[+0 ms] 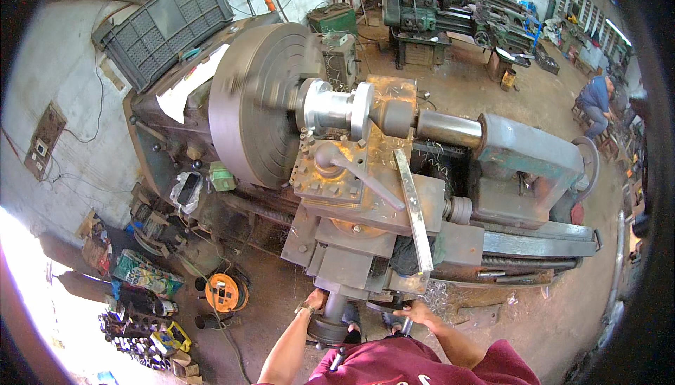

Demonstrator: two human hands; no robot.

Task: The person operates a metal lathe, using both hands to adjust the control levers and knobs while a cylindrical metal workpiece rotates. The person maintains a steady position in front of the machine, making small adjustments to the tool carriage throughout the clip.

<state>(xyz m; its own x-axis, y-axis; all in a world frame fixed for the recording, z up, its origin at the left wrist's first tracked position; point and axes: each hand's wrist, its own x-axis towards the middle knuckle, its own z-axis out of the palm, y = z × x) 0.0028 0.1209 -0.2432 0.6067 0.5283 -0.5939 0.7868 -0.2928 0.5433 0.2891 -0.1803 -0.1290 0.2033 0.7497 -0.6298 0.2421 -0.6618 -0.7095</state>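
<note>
My left hand (316, 301) is beside the shaft of the large lathe's cross-slide handwheel (328, 329), near the lower edge; its fingers are mostly hidden there. To the right, my right hand (418, 312) is closed on a smaller handwheel (384, 307) under the carriage. Ahead of my hands, a shiny flanged metal workpiece (330, 108) sits between the big round chuck (256, 104) and the tailstock (524, 149). The chuck's face is smeared as if turning. Beside the workpiece stands the tool post (329, 167), with a long clamping handle (369, 181) on top.
A flat metal bar (413, 209) lies slanted across the carriage. Metal shavings (439, 297) are scattered on the floor at right. An orange cable reel (223, 292) and bottles (137, 336) stand at left. Another green lathe (415, 9) and a seated person (596, 104) are farther off.
</note>
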